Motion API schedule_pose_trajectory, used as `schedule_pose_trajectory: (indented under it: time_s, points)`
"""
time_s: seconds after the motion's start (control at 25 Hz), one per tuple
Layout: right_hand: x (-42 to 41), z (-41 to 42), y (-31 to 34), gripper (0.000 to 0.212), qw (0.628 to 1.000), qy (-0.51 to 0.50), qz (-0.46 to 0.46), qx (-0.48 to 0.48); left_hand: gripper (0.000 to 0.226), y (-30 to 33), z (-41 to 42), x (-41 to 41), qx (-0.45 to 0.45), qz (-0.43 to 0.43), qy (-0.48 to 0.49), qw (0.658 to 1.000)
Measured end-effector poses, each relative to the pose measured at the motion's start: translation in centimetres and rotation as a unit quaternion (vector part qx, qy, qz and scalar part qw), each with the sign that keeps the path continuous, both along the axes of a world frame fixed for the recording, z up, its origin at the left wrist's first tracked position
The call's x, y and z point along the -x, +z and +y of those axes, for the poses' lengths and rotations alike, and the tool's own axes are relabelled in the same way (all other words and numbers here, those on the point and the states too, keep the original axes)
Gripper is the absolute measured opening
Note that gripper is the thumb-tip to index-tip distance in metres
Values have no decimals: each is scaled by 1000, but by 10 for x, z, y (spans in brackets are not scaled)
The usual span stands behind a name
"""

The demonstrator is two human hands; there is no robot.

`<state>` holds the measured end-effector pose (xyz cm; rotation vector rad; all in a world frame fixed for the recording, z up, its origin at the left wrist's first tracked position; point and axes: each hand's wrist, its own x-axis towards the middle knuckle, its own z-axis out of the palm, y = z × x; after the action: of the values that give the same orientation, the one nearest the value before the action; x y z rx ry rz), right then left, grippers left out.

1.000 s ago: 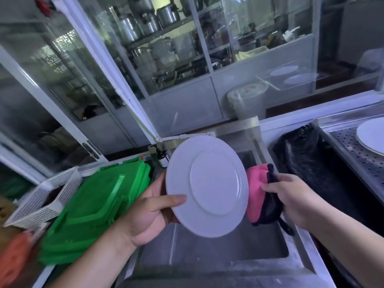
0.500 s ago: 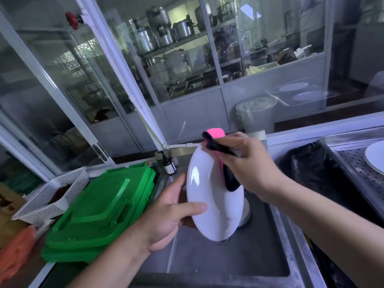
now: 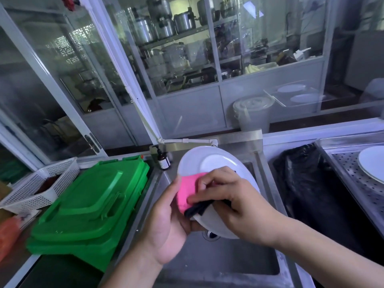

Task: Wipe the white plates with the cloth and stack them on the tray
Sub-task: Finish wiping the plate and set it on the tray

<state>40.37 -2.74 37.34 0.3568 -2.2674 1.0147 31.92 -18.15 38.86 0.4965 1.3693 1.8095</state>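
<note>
A white plate (image 3: 204, 161) hangs tilted over the steel sink (image 3: 226, 260), its underside ring facing me. My left hand (image 3: 166, 223) grips the plate's lower left rim from beneath. My right hand (image 3: 232, 202) presses a pink and black cloth (image 3: 187, 194) flat against the plate's lower half. At the far right a second white plate (image 3: 372, 163) lies on the perforated steel tray (image 3: 353, 175), partly cut off by the frame edge.
A stack of green plastic lids (image 3: 91, 202) sits left of the sink, with a white mesh basket (image 3: 35, 188) beyond it. A small brown pump bottle (image 3: 163, 161) stands by the tap. A black bag (image 3: 307, 183) fills the bin between sink and tray.
The plate went from edge-on and upright to tilted with its underside up. My right hand brought the cloth from the plate's top rim down onto its lower half.
</note>
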Motion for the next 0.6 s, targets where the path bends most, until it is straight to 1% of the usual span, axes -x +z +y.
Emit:
schedule_pose_trajectory:
  time_s: [0.08,0.16,0.24,0.32,0.4,0.44,0.48,0.52,0.56,0.6]
  points:
    - [-9,2,-2,47,999,20,-5,-27,62,-3,1,-1,-14,-36,4,999]
    - [-19,6,-5,49,998,43,-16,-52,55,-4,2,-2,-56,-67,-2,996]
    - [-27,8,-8,50,995,61,-22,-82,54,-8,2,-1,-75,-49,1,996]
    - [-34,13,-13,53,993,65,-24,-99,48,-12,0,3,-62,-27,4,998]
    - [-43,24,-21,56,990,54,-28,-129,44,-11,-2,5,-45,-21,14,999]
    - [-49,32,-24,57,990,48,-37,-129,43,-11,-4,7,-46,-18,20,999]
    - [-55,38,-27,55,994,33,-51,-94,41,-9,-6,9,-49,-11,28,998]
    - [-59,44,-31,52,997,5,-75,-7,40,-6,-7,10,-51,-1,37,998]
    - [-62,49,-32,47,984,-31,-108,141,39,-4,-9,11,-53,11,42,998]
    - [-61,55,-35,42,942,-67,-120,305,43,-3,-11,12,-61,24,37,997]
